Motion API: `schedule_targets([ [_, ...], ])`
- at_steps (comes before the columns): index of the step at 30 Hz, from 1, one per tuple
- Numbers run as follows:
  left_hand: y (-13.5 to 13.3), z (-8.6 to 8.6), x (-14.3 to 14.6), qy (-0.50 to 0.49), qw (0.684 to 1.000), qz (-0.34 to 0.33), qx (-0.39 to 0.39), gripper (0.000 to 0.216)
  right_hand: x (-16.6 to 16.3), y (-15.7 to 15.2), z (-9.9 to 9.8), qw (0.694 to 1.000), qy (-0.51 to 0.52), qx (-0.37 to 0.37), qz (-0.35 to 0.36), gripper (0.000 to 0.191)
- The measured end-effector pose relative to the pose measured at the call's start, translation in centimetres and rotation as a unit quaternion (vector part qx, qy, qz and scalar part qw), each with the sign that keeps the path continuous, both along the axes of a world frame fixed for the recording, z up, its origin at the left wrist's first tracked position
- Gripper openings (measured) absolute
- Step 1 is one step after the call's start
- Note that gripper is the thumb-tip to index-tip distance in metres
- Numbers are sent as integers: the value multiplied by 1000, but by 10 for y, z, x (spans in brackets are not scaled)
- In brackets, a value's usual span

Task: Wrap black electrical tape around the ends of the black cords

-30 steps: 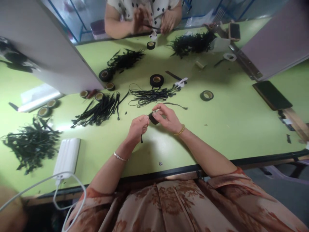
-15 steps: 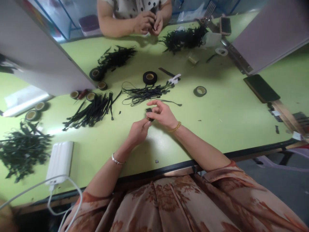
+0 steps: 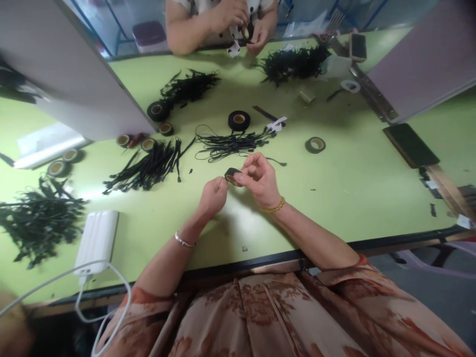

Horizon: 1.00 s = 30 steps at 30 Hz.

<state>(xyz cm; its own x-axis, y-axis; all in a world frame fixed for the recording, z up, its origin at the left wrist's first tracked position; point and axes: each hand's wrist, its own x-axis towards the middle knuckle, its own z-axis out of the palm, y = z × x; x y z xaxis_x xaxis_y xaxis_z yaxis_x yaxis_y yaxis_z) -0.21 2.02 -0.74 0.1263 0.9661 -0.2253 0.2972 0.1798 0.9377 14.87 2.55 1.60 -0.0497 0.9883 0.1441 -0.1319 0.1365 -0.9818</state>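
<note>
In the head view, a small roll of black tape (image 3: 229,174) is held between the thumb and fingers of my right hand (image 3: 262,181). Its pale core faces up toward me. Just left of the roll, my left hand (image 3: 213,197) is closed in a pinch at the roll's edge; what lies between its fingertips is too small to make out. Beyond both hands lies a loose bundle of thin black cables (image 3: 230,145). A larger roll of black tape (image 3: 239,120) rests behind that bundle.
A black cable pile (image 3: 148,166) and a white power bank (image 3: 97,242) with a cord lie left. Another tape roll (image 3: 315,145) and a dark phone-like slab (image 3: 411,145) are to the right. Opposite, a co-worker's hands (image 3: 256,37) hold a tape roll. Grey panels flank the table.
My hands have drawn slightly apart, and the tape roll has turned so its core shows. A tape roll now shows in the co-worker's hands. The whole view has shifted a little.
</note>
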Motion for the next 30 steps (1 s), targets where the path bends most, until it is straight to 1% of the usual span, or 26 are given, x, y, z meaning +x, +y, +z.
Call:
schedule_targets([
  [1, 1, 1, -2, -83, 996, 6, -26, 32, 1, 0, -1, 1000, -9, 6, 2, 42],
  [2, 2, 3, -3, -160, 985, 8, -56, 31, 2, 1, -2, 1000, -16, 14, 5, 42],
  [4, 3, 9, -5, -279, 953, 6, -115, 29, 4, 2, -4, 999, -30, 30, 14, 41],
  [6, 3, 15, -6, -345, 928, 5, -142, 30, 5, 3, -6, 997, -51, 47, 25, 38],
  [7, 2, 17, -6, -361, 922, 8, -140, 32, 5, 4, -7, 996, -65, 57, 29, 36],
  [9, 1, 17, -6, -366, 922, 15, -121, 40, 4, 5, -8, 990, -112, 79, 33, 31],
  [11, 0, 14, -6, -342, 934, 13, -100, 44, 5, 7, -9, 979, -174, 102, 26, 26],
  [14, -2, 10, -7, -255, 964, -26, -70, 43, 9, 11, -10, 963, -241, 117, 26, 21],
  [16, -3, 9, -7, -166, 983, -64, -35, 41, 13, 13, -10, 969, -227, 84, 51, 26],
  [18, -5, 9, -6, -74, 993, -91, 5, 39, 15, 16, -9, 981, -174, 25, 77, 34],
  [20, -5, 9, -5, -1, 993, -107, 38, 34, 16, 18, -8, 986, -129, -29, 97, 37],
  [22, -6, 8, -3, 49, 989, -126, 59, 31, 15, 18, -8, 985, -122, -62, 107, 41],
  [25, -8, 6, 0, 91, 983, -140, 82, 30, 12, 19, -12, 986, -117, -88, 78, 43],
  [28, -10, 6, 4, 145, 976, -128, 99, 29, 8, 18, -16, 990, -53, -113, 58, 40],
  [30, -12, 7, 8, 212, 964, -127, 100, 29, 6, 17, -17, 991, -7, -123, 54, 42],
])
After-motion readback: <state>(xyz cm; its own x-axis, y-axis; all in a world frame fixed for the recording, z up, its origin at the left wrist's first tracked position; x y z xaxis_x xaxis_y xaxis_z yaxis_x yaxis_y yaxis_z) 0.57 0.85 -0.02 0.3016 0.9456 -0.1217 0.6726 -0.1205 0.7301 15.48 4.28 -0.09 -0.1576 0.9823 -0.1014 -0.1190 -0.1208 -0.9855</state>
